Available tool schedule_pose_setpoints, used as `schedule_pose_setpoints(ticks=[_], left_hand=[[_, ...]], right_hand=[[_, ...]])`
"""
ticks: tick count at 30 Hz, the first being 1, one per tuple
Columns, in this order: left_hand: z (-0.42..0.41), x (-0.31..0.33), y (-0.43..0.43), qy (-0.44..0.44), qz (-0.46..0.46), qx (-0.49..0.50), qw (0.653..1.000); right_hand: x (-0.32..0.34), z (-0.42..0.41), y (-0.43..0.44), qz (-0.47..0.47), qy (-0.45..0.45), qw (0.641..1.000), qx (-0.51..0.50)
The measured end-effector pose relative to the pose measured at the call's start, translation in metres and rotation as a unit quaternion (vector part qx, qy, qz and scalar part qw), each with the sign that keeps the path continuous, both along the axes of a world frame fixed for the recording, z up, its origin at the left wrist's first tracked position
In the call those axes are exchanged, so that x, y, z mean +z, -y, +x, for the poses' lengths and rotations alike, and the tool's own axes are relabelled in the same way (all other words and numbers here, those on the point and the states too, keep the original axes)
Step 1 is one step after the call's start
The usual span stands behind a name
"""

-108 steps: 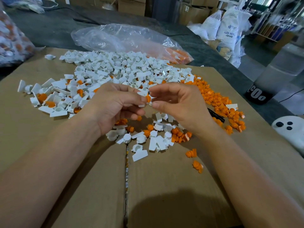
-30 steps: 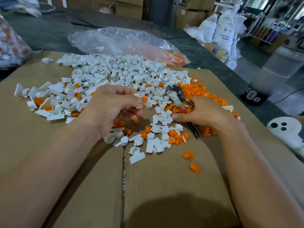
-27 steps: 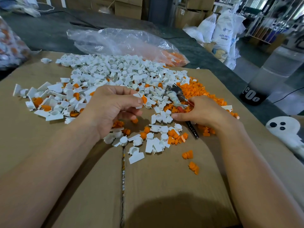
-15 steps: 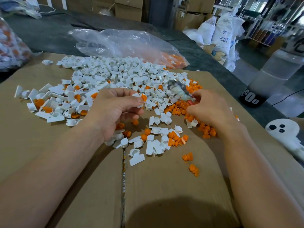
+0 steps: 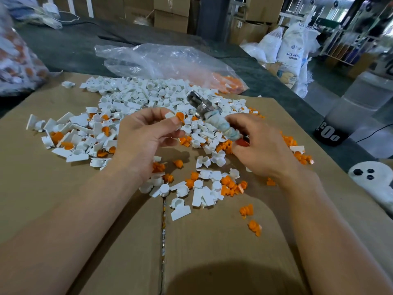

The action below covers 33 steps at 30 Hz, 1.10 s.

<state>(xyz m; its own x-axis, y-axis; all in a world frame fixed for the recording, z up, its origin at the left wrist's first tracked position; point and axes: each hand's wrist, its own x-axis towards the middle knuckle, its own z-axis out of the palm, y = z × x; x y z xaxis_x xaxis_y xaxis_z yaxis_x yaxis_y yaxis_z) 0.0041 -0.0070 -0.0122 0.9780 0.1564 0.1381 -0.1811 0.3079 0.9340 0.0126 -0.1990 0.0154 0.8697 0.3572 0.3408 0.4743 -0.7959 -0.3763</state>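
My left hand [image 5: 146, 139] pinches a small white plastic piece with an orange plug [image 5: 178, 117] between thumb and fingers, above the cardboard. My right hand [image 5: 259, 147] grips a pair of pliers [image 5: 212, 116] by its handles; the taped shaft and metal jaws point up and left, close to the held piece but not touching it. A big heap of white plastic pieces [image 5: 148, 96] lies behind the hands. Orange plugs [image 5: 231, 184] are scattered among loose white pieces below the hands and to the right.
The parts lie on a flat cardboard sheet [image 5: 106, 241] over a dark table. A clear plastic bag [image 5: 165, 62] with orange plugs lies at the back, another filled bag [image 5: 14, 60] at far left. A white ghost-shaped object [image 5: 372, 177] sits at the right edge.
My right hand picked the pliers up off the cardboard and raised them toward the left hand. The left hand kept holding its white and orange piece and lifted slightly.
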Motion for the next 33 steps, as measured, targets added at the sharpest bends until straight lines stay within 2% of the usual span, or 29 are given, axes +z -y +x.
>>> schedule_pose_setpoints(ticks=[13,33], left_hand=[[-0.0003,0.0006,-0.0015,0.039,-0.009,0.015,0.999],[0.0006,-0.0020,-0.0026,0.043,0.003,-0.001,0.999]], right_hand=[[-0.0031,0.0009,-0.0023,-0.020,-0.039,0.999,0.027],[-0.0058,-0.0014,-0.0067,-0.033,-0.053,0.997,0.055]])
